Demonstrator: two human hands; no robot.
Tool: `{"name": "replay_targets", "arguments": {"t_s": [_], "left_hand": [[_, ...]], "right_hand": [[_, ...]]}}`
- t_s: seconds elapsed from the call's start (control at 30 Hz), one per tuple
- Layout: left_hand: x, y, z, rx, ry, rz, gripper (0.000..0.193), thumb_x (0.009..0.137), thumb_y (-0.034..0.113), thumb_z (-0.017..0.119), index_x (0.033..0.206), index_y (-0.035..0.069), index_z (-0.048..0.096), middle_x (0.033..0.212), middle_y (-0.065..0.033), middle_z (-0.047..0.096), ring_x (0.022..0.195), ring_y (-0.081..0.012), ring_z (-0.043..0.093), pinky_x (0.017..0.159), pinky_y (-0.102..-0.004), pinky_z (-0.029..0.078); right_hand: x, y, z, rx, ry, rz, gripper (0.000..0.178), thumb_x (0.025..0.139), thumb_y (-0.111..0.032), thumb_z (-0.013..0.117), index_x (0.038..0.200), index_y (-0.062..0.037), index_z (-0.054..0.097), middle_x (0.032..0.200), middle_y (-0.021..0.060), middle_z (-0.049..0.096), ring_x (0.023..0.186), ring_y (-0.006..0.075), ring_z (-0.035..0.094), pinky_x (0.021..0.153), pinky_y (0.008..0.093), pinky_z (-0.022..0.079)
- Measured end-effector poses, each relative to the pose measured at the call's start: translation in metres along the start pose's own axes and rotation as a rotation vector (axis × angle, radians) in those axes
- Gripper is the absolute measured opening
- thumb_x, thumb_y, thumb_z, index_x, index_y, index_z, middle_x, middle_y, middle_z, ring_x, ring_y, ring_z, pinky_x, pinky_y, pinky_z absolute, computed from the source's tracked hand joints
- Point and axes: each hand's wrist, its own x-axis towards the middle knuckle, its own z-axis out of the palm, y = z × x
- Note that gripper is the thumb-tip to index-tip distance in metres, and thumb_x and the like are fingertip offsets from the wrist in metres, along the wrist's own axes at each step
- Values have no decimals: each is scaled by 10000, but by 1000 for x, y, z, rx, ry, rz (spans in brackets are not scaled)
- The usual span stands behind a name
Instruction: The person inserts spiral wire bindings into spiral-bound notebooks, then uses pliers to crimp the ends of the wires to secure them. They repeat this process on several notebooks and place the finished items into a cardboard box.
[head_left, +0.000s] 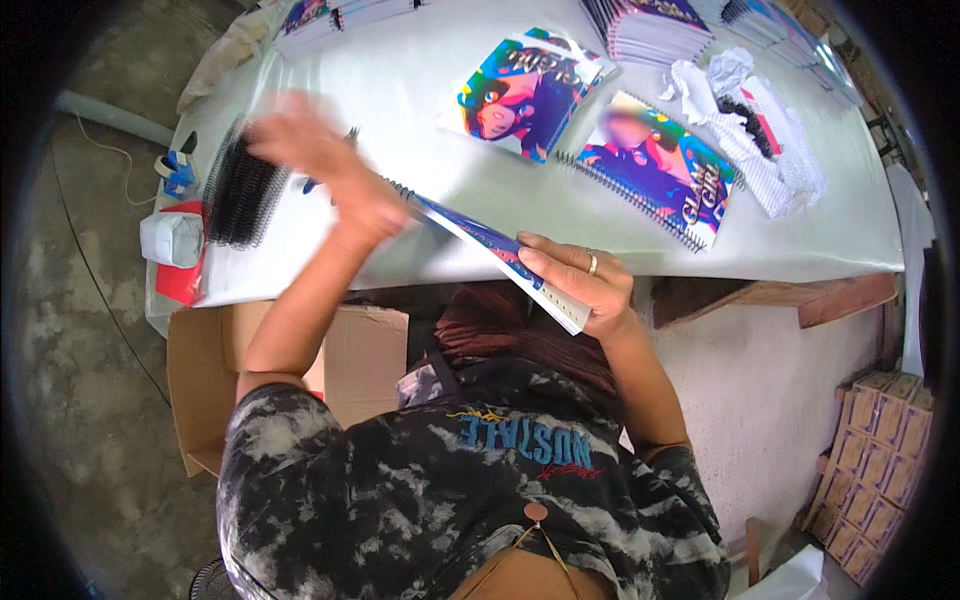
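My right hand (585, 278) is closed on the lower end of a notebook (490, 240), thumb on top. The notebook is tilted, seen nearly edge-on, with a dark blue patterned cover and punched holes along its edge. A bit of dark spiral coil (400, 189) shows at its far end. My left hand (325, 165) is smeared by motion above that end; its fingers cannot be read clearly. Just left of it lies a pile of black spiral coils (240, 195) on the white-covered table (420, 100).
Two colourful notebooks, one loose (525, 95) and one spiral-bound (660, 165), lie to the right. Behind are notebook stacks (655, 30) and crumpled paper (705, 95). A tape roll (172, 240) sits at the left edge. Below stands an open cardboard box (365, 350).
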Motion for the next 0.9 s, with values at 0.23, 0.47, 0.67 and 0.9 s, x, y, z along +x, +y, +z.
{"name": "replay_targets", "arguments": {"t_s": [0.23, 0.47, 0.67, 0.9], "left_hand": [[-36, -1, -3, -63, -130, 348, 1077, 721, 761, 445, 1403, -17, 143, 1366, -189, 328, 1289, -328, 276, 1046, -496, 178], [-26, 9, 19, 26, 189, 393, 905, 825, 674, 373, 1381, -22, 217, 1380, -246, 308, 1214, -452, 345, 987, -644, 217], [-19, 43, 18, -235, -26, 183, 970, 732, 735, 456, 1304, -41, 361, 1314, -242, 392, 1267, -459, 266, 1001, -620, 217], [20, 32, 5, -95, -144, 169, 1110, 718, 773, 425, 1373, -78, 146, 1427, -278, 144, 1325, -410, 146, 1054, -578, 66]], "right_hand": [[-7, -4, 0, 21, 21, 7, 321, 687, -54, 713, 1005, -30, 673, 942, 183, 661, 818, 272, 672, 707, 326, 539], [-5, 6, -2, 70, 53, -30, 343, 686, -54, 713, 1026, -36, 666, 978, 173, 656, 805, 269, 671, 709, 326, 541], [1, 9, -7, -17, 64, -15, 325, 703, -51, 698, 1023, -17, 659, 986, 176, 654, 826, 270, 669, 717, 322, 538], [-3, -1, 1, 10, 35, 14, 315, 696, -48, 701, 1009, -29, 672, 962, 175, 661, 823, 272, 670, 717, 323, 533]]}}
